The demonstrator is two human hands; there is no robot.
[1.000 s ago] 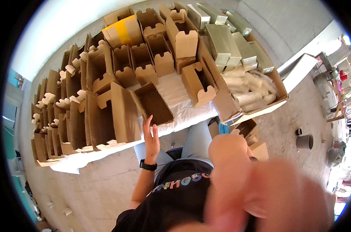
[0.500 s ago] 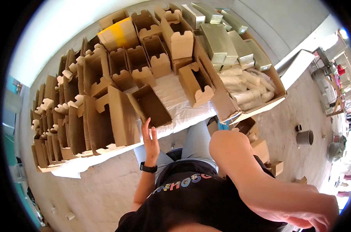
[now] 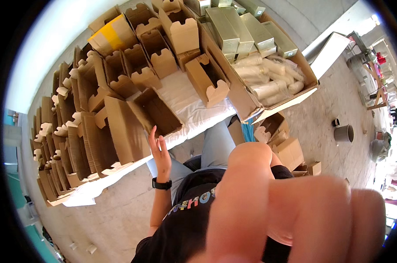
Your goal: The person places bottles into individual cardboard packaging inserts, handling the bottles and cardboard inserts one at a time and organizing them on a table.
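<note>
My left hand (image 3: 161, 158), with a black band on its wrist, is raised at the table's near edge. Its fingers are stretched out, and their tips touch or nearly touch the near end of an open cardboard box (image 3: 160, 115). Nothing shows in that palm. My right hand (image 3: 308, 215) fills the lower right, very close and blurred. Its fingers look bent, but their tips and anything between them cannot be made out. Beside the open box, to its left, stands a tall brown box (image 3: 125, 131). Another open box (image 3: 207, 81) with a notched flap lies to its right.
Rows of open cardboard boxes (image 3: 91, 138) crowd the left of the white-covered table (image 3: 187, 111). At the right, a large carton (image 3: 290, 101) holds greenish-gold boxes (image 3: 255, 33) and bagged pale rolls (image 3: 268, 81). Cartons (image 3: 288, 151) and a grey bucket (image 3: 344, 133) stand on the floor.
My right hand has swung up from the lower right and now looms large toward the middle. The whole view has shifted slightly. My left hand stays by the open box.
</note>
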